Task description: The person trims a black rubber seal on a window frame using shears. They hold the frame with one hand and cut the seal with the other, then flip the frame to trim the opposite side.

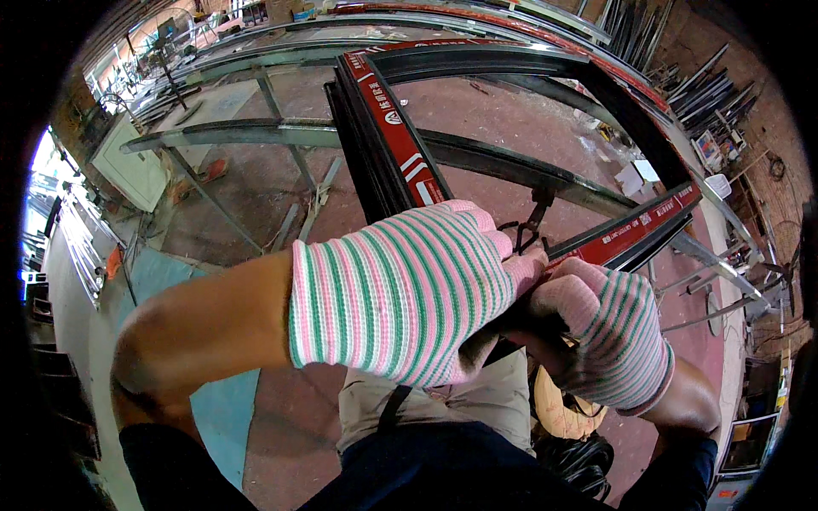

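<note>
Frame (395, 128), black-and-red, was apparently being worked at its near corner by left hand (400, 294) and right hand (609, 328), either grip's closure indiscernible, steady alignment seemingly required next.

Knit gloves (396, 294) are showing pink, green and white stripes; the dark top (447, 464) is looking perhaps navy, the trousers (490, 400) beige.
</note>
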A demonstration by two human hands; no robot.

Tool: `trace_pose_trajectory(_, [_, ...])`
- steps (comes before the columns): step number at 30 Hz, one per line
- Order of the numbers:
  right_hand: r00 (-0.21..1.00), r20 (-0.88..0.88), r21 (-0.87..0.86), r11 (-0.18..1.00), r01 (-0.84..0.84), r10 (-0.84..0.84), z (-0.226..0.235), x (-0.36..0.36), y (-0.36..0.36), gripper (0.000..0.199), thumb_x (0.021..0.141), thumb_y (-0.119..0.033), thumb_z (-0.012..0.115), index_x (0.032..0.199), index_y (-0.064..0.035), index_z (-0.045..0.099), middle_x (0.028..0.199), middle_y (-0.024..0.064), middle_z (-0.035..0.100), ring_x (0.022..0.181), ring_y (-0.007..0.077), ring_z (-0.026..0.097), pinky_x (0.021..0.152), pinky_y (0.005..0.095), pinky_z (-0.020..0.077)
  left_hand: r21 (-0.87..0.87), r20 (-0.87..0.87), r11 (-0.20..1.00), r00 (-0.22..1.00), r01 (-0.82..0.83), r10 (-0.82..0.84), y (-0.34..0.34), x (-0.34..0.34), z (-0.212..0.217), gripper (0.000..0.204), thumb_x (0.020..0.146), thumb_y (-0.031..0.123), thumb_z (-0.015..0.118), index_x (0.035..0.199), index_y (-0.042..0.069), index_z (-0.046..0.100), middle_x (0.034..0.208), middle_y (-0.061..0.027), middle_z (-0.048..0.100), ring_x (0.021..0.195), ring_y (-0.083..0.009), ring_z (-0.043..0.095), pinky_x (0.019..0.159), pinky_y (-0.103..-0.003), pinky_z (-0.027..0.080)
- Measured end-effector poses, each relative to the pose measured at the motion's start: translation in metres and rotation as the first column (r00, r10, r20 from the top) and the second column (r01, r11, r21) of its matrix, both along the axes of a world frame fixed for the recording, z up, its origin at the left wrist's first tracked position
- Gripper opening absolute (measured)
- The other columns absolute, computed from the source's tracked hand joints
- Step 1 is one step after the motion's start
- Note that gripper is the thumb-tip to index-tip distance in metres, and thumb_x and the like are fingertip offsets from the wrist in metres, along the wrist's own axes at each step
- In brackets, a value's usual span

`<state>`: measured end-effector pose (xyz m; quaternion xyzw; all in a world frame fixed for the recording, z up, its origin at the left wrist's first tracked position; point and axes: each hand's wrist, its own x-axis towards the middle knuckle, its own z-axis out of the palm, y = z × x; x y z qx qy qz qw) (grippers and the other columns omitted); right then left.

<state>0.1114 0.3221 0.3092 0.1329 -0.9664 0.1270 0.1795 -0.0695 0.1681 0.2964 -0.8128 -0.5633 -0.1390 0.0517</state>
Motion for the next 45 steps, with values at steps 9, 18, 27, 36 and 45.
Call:
trace_pose_trajectory(9, [0.989,-0.141,0.069,0.997,0.047,-0.037,-0.003,-0.003,0.006,0.06,0.072,-0.032,0.093,0.113,-0.0059,0.058,0.104,0.0139,0.064,0.081,0.0292,0.072,0.068,0.0365,0.0594,-0.083,0.128,0.995,0.989,-0.057,0.067,-0.009,-0.001,0.017,0.065,0.084,0.037,0.073,0.125,-0.01,0.056,0.085,-0.0214,0.068,0.081,-0.0402,0.067,0.081,-0.045,0.056])
trace_pose_trajectory(18, [1.0,-0.016,-0.009,1.0,0.01,-0.01,0.011,-0.006,0.007,0.058,0.078,-0.033,0.089,0.121,-0.0044,0.064,0.117,0.0168,0.069,0.101,0.0338,0.073,0.082,0.0403,0.0613,0.104,0.21,0.991,0.973,0.08,-0.1,-0.013,-0.045,-0.002,0.076,0.09,0.049,0.07,0.144,0.0,0.052,0.131,-0.0178,0.062,0.122,-0.0401,0.06,0.117,-0.057,0.037])
trace_pose_trajectory(27, [0.999,0.038,-0.066,0.997,-0.025,0.027,0.006,-0.013,0.01,0.052,0.077,-0.031,0.09,0.115,-0.0046,0.065,0.116,0.0163,0.069,0.104,0.0341,0.072,0.083,0.0409,0.0608,0.196,0.199,0.967,0.959,0.162,-0.201,-0.002,-0.065,-0.017,0.08,0.075,0.059,0.085,0.135,0.011,0.064,0.118,-0.0089,0.065,0.116,-0.0327,0.062,0.118,-0.07,0.025])
trace_pose_trajectory(36, [0.978,-0.138,0.023,0.988,-0.154,0.156,-0.006,-0.003,0.016,0.048,0.073,-0.022,0.091,0.112,-0.0115,0.066,0.101,0.0097,0.063,0.078,0.0287,0.069,0.059,0.0381,0.056,0.121,0.23,0.99,0.968,0.073,-0.099,-0.006,-0.058,-0.005,0.073,0.064,0.054,0.093,0.119,0.01,0.072,0.114,-0.0081,0.069,0.112,-0.0303,0.065,0.119,-0.069,0.027])
trace_pose_trajectory(45, [0.955,-0.193,0.106,0.972,-0.21,0.227,-0.017,0.0,0.018,0.049,0.071,-0.015,0.091,0.114,-0.014,0.068,0.103,0.0053,0.062,0.082,0.0244,0.067,0.064,0.0366,0.0528,0.088,0.287,0.994,0.954,0.064,-0.087,-0.003,-0.058,-0.002,0.066,0.066,0.055,0.092,0.111,0.01,0.074,0.107,-0.0065,0.071,0.106,-0.0299,0.067,0.117,-0.066,0.031])
